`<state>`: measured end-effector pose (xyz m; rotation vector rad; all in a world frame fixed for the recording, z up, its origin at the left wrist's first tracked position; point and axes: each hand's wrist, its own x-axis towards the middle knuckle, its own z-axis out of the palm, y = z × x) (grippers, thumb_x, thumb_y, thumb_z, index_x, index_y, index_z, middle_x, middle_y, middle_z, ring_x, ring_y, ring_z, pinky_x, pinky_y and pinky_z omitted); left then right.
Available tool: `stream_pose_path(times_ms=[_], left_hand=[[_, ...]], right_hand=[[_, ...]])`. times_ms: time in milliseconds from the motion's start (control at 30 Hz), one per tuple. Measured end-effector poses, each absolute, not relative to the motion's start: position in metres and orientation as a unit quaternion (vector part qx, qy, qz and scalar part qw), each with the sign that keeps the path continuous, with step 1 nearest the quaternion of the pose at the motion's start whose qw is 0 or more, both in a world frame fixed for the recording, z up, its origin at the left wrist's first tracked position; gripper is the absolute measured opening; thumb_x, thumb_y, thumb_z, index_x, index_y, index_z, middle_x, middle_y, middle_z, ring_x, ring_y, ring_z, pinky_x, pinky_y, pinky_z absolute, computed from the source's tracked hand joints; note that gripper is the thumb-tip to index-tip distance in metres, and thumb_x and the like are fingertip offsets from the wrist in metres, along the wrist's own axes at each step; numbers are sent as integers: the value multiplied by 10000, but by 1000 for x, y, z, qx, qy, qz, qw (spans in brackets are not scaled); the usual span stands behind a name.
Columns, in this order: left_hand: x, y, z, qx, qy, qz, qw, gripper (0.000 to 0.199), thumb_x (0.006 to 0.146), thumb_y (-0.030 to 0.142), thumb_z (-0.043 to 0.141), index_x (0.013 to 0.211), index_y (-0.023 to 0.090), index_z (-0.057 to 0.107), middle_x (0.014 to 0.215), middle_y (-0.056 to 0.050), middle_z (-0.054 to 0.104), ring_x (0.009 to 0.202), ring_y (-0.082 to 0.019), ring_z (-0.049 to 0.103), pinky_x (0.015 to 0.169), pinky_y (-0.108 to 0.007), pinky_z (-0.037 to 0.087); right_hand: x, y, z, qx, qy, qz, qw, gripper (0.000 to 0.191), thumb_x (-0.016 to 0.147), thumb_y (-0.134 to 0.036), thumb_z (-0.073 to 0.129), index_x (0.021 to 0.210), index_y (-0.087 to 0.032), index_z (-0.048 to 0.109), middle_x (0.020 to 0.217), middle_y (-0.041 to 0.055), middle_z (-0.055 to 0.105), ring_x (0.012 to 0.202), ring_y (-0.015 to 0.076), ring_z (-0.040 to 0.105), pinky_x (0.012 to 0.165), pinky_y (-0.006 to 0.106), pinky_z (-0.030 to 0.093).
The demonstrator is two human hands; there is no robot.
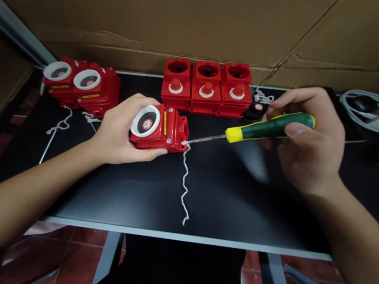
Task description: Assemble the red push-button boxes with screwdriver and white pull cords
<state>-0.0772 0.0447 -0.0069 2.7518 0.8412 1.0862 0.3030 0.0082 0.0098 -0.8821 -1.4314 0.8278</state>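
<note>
My left hand (116,132) is closed around a red alarm box (172,135) with a white ring around its round dark window and a yellow label. The box lies turned on its side, its narrow end towards the right. A screwdriver (272,128) with a green and yellow handle is gripped in my right hand (316,145). Its tip meets the lower right corner of the box, beside a white string (185,188). That string is attached at this corner and trails down over the black tabletop (237,205). Whether the tip sits in a screw is too small to tell.
Three red units with round buttons (207,88) stand along the back. More white-ringed red boxes (94,88) with strings stand at the left. Behind my right hand is a small black part (258,108). A coiled white cable (358,97) lies back right, before a cardboard wall (158,10).
</note>
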Motion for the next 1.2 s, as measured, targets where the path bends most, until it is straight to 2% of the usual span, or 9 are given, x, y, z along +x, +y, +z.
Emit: stream_pose_path(times_ms=[100, 267, 433, 567, 767, 933, 1033, 1133, 1200], left_hand=[[-78, 44, -7, 894, 277, 350, 38, 679, 1044, 680, 898, 1598, 366, 662, 1284, -83, 830, 1035, -347, 848, 836, -544, 756], [-79, 44, -7, 893, 278, 352, 42, 685, 1028, 665, 918, 1594, 373, 666, 1304, -79, 838, 1048, -349, 849, 850, -554, 761], [-79, 44, -7, 893, 279, 350, 38, 671, 1044, 686, 899, 1586, 367, 663, 1304, -82, 836, 1058, -348, 852, 857, -555, 764], [-80, 44, -7, 893, 277, 353, 39, 677, 1038, 662, 912, 1592, 363, 662, 1321, -83, 836, 1061, -346, 849, 856, -550, 762], [-80, 45, -7, 895, 277, 347, 39, 694, 1041, 674, 908, 1611, 367, 657, 1332, -81, 833, 1071, -351, 845, 875, -561, 756], [-80, 45, -8, 896, 276, 346, 35, 732, 1022, 674, 925, 1628, 366, 654, 1334, -77, 835, 1069, -357, 839, 886, -570, 751], [-80, 45, -7, 894, 277, 349, 41, 732, 1005, 649, 932, 1625, 373, 659, 1343, -81, 842, 1070, -368, 841, 890, -585, 750], [-79, 44, -7, 892, 285, 349, 47, 705, 1004, 643, 924, 1610, 391, 664, 1333, -80, 843, 1075, -370, 843, 889, -587, 753], [-79, 44, -6, 892, 287, 347, 45, 704, 1001, 651, 922, 1606, 398, 664, 1321, -81, 841, 1063, -369, 842, 872, -587, 753]], right_hand=[[302, 7, 15, -384, -603, 383, 585, 568, 806, -779, 1061, 1015, -296, 849, 814, -14, 719, 543, 167, 595, 418, 324, 348], [294, 1, 25, -418, -620, 356, 560, 629, 1057, -846, 841, 848, -254, 791, 544, -59, 494, 385, 106, 354, 377, 304, 167], [295, 0, 28, -434, -630, 343, 545, 601, 992, -819, 941, 851, -255, 789, 569, -74, 469, 415, 103, 387, 398, 293, 216], [300, 2, 19, -430, -624, 330, 563, 547, 966, -798, 958, 972, -266, 835, 729, -32, 614, 475, 113, 434, 410, 303, 230], [306, 8, 11, -392, -646, 325, 569, 435, 975, -704, 917, 1098, -302, 806, 857, -4, 720, 617, 173, 557, 534, 351, 418], [306, 5, 19, -363, -659, 363, 549, 395, 915, -622, 966, 1110, -316, 809, 857, -11, 712, 652, 204, 610, 558, 374, 483], [301, -1, 24, -376, -650, 355, 557, 463, 902, -719, 967, 1042, -291, 858, 779, -5, 715, 544, 187, 583, 472, 366, 411], [294, -5, 26, -420, -623, 348, 560, 525, 1017, -795, 882, 943, -275, 865, 631, -36, 592, 387, 128, 427, 369, 325, 266], [292, -6, 27, -448, -620, 340, 548, 564, 1030, -825, 877, 894, -278, 853, 621, -45, 540, 381, 107, 394, 351, 296, 235]])
